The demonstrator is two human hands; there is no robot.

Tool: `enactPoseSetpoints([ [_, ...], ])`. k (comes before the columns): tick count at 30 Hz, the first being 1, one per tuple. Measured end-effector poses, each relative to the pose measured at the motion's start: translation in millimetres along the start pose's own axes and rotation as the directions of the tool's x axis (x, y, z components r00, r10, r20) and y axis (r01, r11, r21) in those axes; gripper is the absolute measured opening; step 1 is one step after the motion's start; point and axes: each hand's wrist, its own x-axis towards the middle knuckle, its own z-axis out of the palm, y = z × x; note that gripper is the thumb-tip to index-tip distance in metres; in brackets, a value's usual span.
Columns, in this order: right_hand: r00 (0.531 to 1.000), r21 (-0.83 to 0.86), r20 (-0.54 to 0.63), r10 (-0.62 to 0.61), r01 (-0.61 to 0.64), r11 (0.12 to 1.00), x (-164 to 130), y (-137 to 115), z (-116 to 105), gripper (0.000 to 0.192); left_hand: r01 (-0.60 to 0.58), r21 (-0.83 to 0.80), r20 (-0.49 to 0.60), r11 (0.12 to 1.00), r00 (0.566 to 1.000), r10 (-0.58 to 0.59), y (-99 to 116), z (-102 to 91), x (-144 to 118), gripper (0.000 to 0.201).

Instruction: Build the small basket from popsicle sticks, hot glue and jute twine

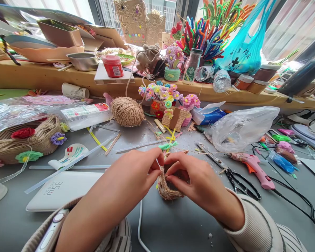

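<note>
A small basket wrapped in brown jute twine (170,194) rests on the grey table in front of me. My left hand (141,169) pinches its left rim between thumb and fingers. From the other side, my right hand (196,176) pinches the same rim, thumb and index finger reaching over the opening. My fingers hide part of the rim, and whether they also grip a strand there is too small to tell. Just behind the basket are a mint-green bow-like piece (168,145) and yellow pipe-cleaner pieces (171,134).
Scissors (233,175) and a pink glue gun (258,171) with its cord lie to the right. A twine ball (128,111) and a crinkled plastic bag (244,127) sit farther back. On the left are a white power bank (65,190), glue sticks and a larger twine basket (39,140).
</note>
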Motion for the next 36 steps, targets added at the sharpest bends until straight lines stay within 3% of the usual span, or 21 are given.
enactPoseSetpoints([
  [36,1.000,-0.016,0.012,0.020,-0.020,1.000,1.0,-1.3,-1.0,0.020,0.018,0.137,0.044,0.990,0.999,-0.025,7.7,-4.1,-1.2,0.021],
])
